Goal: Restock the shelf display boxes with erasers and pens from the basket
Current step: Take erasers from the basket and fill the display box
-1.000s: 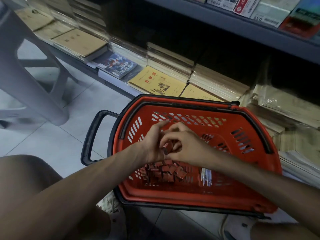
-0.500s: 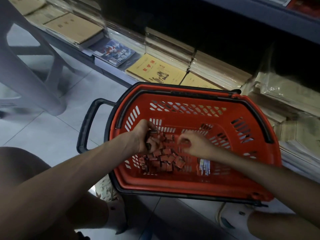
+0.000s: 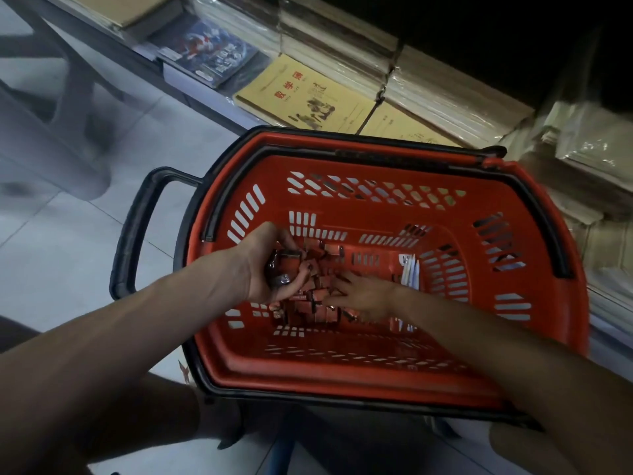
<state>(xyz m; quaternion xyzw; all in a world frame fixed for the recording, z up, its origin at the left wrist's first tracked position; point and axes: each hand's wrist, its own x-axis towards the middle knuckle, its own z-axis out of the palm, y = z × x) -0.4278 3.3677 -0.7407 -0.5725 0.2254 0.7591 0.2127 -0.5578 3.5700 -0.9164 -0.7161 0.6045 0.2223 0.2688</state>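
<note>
Small red erasers (image 3: 290,261) are held in the closed grip of the left hand (image 3: 260,274). The right hand (image 3: 368,297) is laid on the eraser pile (image 3: 308,308) in the middle of the red basket (image 3: 342,380). Its grip cannot be told. White pens (image 3: 410,274) are seen beside it.

A red basket (image 3: 376,383) with a black handle (image 3: 132,234) stands on the tiled floor (image 3: 68,241) before a low shelf (image 3: 191,97). On its bottom lies a pile of small red erasers (image 3: 310,308), and beside the pile a few white pens (image 3: 410,273). The left hand (image 3: 265,269) grips several erasers. The right hand (image 3: 364,298) rests on the pile, fingers stretched. A yellow exercise book (image 3: 305,94) lies on the shelf.
</note>
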